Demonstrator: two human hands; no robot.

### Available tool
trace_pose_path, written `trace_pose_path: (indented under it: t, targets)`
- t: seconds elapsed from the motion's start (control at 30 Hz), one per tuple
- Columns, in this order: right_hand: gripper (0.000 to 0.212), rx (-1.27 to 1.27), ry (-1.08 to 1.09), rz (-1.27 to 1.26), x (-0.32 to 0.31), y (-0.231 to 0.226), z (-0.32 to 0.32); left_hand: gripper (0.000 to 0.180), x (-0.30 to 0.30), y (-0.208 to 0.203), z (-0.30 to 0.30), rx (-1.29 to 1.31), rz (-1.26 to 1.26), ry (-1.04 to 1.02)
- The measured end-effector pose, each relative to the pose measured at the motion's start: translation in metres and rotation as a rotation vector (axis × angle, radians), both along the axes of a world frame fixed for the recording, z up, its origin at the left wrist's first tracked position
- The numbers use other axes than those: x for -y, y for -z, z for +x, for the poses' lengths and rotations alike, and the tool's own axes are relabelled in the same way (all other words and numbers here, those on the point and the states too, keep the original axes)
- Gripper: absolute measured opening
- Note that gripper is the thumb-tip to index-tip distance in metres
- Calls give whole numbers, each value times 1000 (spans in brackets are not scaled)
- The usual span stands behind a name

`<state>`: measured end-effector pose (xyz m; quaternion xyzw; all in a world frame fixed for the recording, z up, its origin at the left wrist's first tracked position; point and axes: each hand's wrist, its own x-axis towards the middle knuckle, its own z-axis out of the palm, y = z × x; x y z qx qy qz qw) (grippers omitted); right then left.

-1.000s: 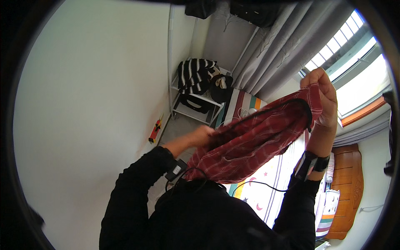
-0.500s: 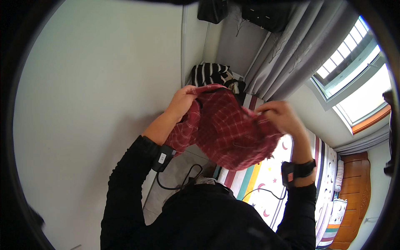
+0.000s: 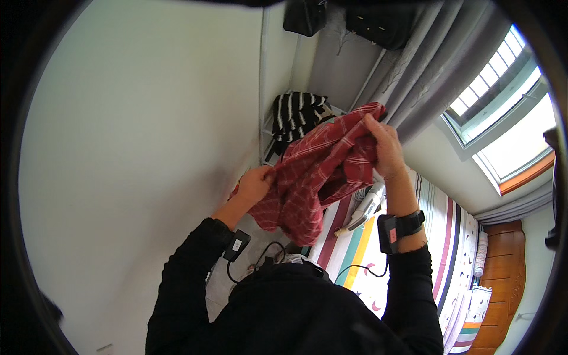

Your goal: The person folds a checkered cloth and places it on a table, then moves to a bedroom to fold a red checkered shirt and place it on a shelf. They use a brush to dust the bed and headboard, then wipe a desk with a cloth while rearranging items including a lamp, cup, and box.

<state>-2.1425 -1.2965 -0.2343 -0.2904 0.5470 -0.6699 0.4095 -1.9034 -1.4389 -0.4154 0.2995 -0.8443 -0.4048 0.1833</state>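
Note:
A red plaid shirt (image 3: 325,160) with thin white lines hangs in folds between my hands, held up in the air. My left hand (image 3: 255,184) pinches its cloth at the left side, with the fingers closed. Higher up and to the right, my right hand (image 3: 386,145) grips the shirt near its upper right end, thumb on top of the fabric. The lower part of the shirt drapes toward me, above the floor and the edge of the bed. Both wrists wear black strapped devices with cables.
On the right lies a bed (image 3: 438,236) with a striped, moon-patterned sheet. A white and grey handheld appliance (image 3: 365,207) rests on it. Beyond the shirt sits a black-and-white striped cloth (image 3: 296,112). Grey curtains (image 3: 426,71) hang by an open window; a pale wall (image 3: 148,148) stands left.
My right hand has moved up and left with the shirt, while my left hand has dropped lower. The shirt now slants up to the right, and the appliance on the bed shows.

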Motion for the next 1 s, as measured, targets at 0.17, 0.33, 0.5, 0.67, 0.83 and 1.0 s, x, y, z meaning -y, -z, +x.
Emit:
trace_pose_path:
  t: [0.17, 0.33, 0.5, 0.67, 0.83, 1.0]
  targets:
    - [31, -207, 156, 105, -23, 1, -49, 13, 47, -23, -1, -336, 457, -187]
    - [33, -246, 292, 269, -48, 21, -83, 14, 67, -115, 11, -352, 468, 112]
    - [33, -144, 316, 64, -55, 2, -89, 15, 60, -158, 24, -189, 643, 206]
    - [32, -211, 262, 50, -52, -26, -92, 18, 67, -149, 33, -164, 510, 138]
    - [33, -175, 118, 55, -46, -44, -75, 19, 87, -126, 17, -170, 114, -131]
    - [36, -158, 72, 140, -11, -47, -21, 27, -10, -116, -27, -371, 22, 181]
